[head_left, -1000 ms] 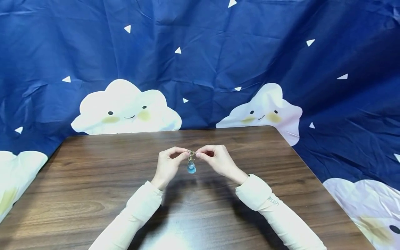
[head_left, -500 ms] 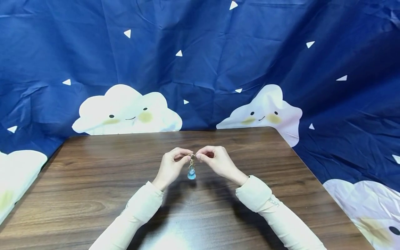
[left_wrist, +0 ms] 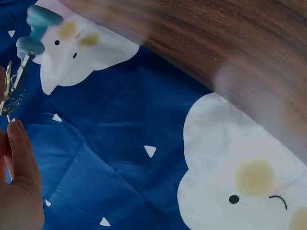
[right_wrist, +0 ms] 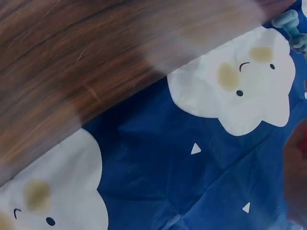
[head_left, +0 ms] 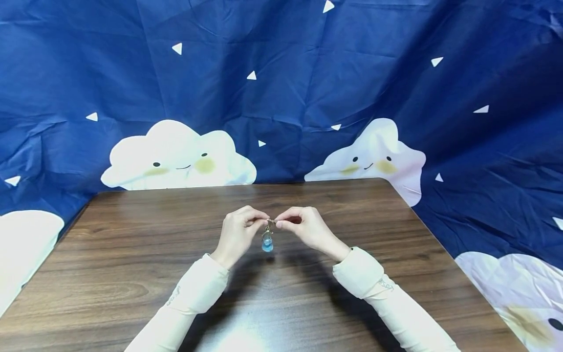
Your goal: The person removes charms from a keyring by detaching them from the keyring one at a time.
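Observation:
A small keychain with a blue translucent charm [head_left: 267, 244] and gold-coloured metal fittings [head_left: 268, 230] hangs over the table between both hands. My left hand [head_left: 236, 234] pinches its metal top from the left with thumb and forefinger. From the other side, the thumb and forefinger of my right hand [head_left: 310, 228] pinch the same metal top. In the left wrist view, the blue charm [left_wrist: 34, 36] and metal parts [left_wrist: 13, 86] show above my left fingertips [left_wrist: 18, 139]. The right wrist view catches only part of the charm [right_wrist: 289, 26] and a blurred edge of the right hand [right_wrist: 295, 172].
A brown wood-grain table [head_left: 132, 274] lies under both arms. Behind and beside it hangs a dark blue cloth [head_left: 281, 88] printed with white smiling clouds [head_left: 176, 156] and small triangles. Both forearms wear pale sleeves [head_left: 202, 286].
The blue charm hangs slightly lower than a second ago. My left hand shifted a little right, then back left, while the right hand stayed almost still.

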Demonstrator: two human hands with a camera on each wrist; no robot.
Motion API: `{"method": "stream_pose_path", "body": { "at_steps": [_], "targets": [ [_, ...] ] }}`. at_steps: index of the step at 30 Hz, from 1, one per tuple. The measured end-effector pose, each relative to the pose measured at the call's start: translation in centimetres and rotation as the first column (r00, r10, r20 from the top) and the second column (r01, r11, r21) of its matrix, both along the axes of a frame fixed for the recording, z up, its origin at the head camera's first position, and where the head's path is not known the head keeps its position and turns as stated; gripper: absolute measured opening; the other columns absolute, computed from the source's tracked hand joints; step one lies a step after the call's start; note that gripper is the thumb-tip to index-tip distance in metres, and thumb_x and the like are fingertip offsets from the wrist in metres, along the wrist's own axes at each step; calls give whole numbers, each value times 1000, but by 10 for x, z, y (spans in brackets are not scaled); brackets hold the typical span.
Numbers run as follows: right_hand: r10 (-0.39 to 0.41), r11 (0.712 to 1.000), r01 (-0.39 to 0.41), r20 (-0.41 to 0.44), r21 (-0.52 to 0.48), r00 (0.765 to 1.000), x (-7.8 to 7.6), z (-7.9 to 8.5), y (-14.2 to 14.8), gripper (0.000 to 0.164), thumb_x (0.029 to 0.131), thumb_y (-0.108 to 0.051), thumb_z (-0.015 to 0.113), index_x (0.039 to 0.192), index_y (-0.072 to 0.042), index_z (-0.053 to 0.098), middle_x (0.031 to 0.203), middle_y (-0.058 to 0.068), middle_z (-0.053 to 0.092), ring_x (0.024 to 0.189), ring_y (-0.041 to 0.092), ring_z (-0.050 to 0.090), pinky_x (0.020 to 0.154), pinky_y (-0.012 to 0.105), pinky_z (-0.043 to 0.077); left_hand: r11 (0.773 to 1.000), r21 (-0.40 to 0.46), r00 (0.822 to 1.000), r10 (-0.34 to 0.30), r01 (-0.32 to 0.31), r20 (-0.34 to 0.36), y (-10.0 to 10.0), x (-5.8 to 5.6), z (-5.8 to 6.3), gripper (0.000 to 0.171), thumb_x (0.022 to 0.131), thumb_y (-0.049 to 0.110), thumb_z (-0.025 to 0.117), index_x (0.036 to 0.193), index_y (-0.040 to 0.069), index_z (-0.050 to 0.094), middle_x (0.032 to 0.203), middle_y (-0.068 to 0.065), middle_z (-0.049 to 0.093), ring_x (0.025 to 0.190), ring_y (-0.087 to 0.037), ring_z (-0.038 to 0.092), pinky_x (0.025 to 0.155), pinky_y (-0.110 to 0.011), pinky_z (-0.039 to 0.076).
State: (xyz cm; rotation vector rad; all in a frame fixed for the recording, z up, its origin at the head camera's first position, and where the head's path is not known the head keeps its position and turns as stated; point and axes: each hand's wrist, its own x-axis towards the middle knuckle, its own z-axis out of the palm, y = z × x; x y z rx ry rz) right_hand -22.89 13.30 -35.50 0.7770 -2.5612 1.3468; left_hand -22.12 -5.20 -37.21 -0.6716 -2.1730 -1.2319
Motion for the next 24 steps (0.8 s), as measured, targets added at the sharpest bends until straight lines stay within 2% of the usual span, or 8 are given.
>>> {"method": "stream_pose_path", "body": {
  "at_steps": [4,9,14,16,21,24],
  "targets": [
    [21,1000,-20,-41,15,999,-1,0,2,8,77,-14,71,84,-10,72,82,2,69,72,4,58,64,19,50,998,61,998,-29,26,52,-1,1,0,5,74,3,72,77,7,71,73,-1,66,68,-9,63,65,-19,54],
    [-17,1000,17,-57,10,998,2,3,1,7,79,-17,70,84,-12,72,79,0,70,70,4,59,63,19,50,981,184,989,-84,61,124,0,1,-1,4,75,5,71,79,5,71,75,-4,67,70,-7,62,67,-21,54],
    [-36,999,36,-15,-33,999,6,7,-2,11,79,-15,69,86,-8,72,79,5,69,70,7,60,64,21,51,950,309,974,-120,56,191,1,3,1,7,74,5,71,81,2,70,78,-10,67,71,-4,62,68,-18,52],
    [-46,998,45,-4,-41,999,7,10,-3,12,79,-14,69,87,-6,71,80,7,69,71,9,60,65,22,52,934,352,966,-138,53,218,2,8,8,8,75,2,70,82,-3,69,79,-15,66,71,-5,62,68,-17,52],
    [-64,997,65,23,-45,998,19,24,-7,11,80,-7,67,87,1,70,77,14,68,70,21,62,62,24,51,888,457,936,-206,56,285,4,19,23,11,77,-5,66,86,-12,64,85,-25,63,72,-6,64,70,-20,53],
    [-60,997,62,34,-45,998,27,33,-9,11,80,-5,66,87,4,69,76,17,68,68,19,62,60,20,50,862,506,918,-232,41,321,5,19,23,13,77,-5,65,87,-13,63,86,-26,64,72,-5,63,70,-20,52]
  ]
}}
